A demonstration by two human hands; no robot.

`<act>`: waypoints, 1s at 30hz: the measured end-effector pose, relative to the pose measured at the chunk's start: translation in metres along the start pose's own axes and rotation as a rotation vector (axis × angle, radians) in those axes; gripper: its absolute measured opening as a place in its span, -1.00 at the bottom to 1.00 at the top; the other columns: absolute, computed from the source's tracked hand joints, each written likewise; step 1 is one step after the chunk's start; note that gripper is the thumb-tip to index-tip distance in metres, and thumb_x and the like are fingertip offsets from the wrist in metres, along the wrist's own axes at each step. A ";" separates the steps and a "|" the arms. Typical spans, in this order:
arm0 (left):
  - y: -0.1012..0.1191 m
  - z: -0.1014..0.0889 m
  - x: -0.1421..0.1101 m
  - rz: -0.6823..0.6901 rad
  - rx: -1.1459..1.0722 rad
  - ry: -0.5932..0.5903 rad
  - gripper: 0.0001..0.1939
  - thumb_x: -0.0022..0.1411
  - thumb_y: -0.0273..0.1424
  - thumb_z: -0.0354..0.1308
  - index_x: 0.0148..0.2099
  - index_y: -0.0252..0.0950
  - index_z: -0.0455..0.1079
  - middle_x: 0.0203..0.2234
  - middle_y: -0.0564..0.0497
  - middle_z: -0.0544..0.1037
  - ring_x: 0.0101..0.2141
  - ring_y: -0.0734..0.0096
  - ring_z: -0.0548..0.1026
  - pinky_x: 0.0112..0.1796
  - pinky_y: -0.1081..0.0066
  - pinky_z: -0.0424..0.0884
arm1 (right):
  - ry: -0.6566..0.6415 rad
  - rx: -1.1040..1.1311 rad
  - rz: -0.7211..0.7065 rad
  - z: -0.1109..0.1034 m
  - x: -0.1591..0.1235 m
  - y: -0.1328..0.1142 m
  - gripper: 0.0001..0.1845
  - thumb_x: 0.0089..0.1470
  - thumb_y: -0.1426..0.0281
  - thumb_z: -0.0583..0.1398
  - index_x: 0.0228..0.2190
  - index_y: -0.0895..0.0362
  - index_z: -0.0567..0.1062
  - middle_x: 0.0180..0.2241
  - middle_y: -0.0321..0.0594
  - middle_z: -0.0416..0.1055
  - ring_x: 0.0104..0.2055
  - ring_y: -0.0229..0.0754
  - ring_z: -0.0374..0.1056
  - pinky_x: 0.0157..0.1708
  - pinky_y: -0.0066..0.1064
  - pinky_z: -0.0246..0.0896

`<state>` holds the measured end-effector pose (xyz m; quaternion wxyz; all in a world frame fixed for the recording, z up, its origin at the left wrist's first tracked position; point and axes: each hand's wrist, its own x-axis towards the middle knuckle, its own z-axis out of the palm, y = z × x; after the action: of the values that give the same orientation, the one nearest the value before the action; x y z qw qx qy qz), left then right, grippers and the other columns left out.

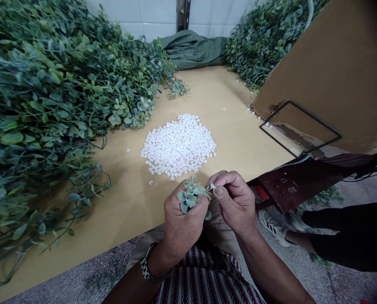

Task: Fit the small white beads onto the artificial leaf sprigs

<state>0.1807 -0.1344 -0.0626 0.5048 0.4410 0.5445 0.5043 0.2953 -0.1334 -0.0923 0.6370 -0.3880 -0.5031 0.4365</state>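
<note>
My left hand (184, 221) is closed around an artificial leaf sprig (190, 196), whose small green leaves stick out above the thumb and fingers. Close beside it, my right hand (237, 202) pinches a tiny white piece (212, 186) between thumb and index finger, right at the tip of a stem of the sprig. Whether the piece is on the stem or just touching it, I cannot tell. Beyond both hands, a pile of small white pieces (178, 145) lies on the tan tabletop (239, 139).
A large heap of artificial greenery (58, 84) covers the left side, with loose stems trailing forward. More greenery (267, 38) stands at the back right, beside a green cloth (195, 48). A cardboard sheet (334, 80) and a black wire frame (299, 128) are at right. Another person's legs (350, 236) show below.
</note>
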 end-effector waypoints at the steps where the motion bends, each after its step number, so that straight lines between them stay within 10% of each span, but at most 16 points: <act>1: 0.000 0.000 0.000 0.005 0.008 0.005 -0.88 -0.05 -0.49 0.08 -0.58 -0.27 0.24 -0.71 0.13 0.32 -0.63 0.52 0.25 -0.57 0.48 0.21 | -0.001 -0.006 -0.003 0.000 0.000 0.000 -0.95 0.15 0.42 0.23 -0.37 0.06 0.46 -0.38 -0.29 0.40 -0.39 -0.30 0.34 -0.39 -0.46 0.32; 19: -0.004 -0.004 0.001 0.006 -0.166 -0.065 -0.84 0.04 -0.37 0.20 -0.52 -0.31 0.35 -0.65 0.09 0.33 -0.58 0.51 0.26 -0.54 0.50 0.24 | 0.035 -0.249 -0.149 0.003 -0.003 0.002 -0.91 0.18 0.48 0.16 -0.34 0.04 0.42 -0.38 -0.26 0.40 -0.31 -0.21 0.35 -0.32 -0.37 0.28; 30: -0.008 -0.005 0.004 -0.090 -0.178 -0.116 -0.82 -0.04 -0.43 0.19 -0.60 -0.31 0.27 -0.67 0.13 0.26 -0.59 0.55 0.21 -0.55 0.52 0.17 | -0.185 -0.265 -0.180 -0.012 0.002 -0.005 -0.86 0.18 0.53 0.14 -0.35 0.06 0.43 -0.39 -0.25 0.38 -0.32 -0.22 0.33 -0.31 -0.36 0.23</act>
<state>0.1755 -0.1319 -0.0707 0.5947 0.3980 0.4866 0.5011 0.3083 -0.1334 -0.0895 0.5677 -0.3801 -0.6454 0.3416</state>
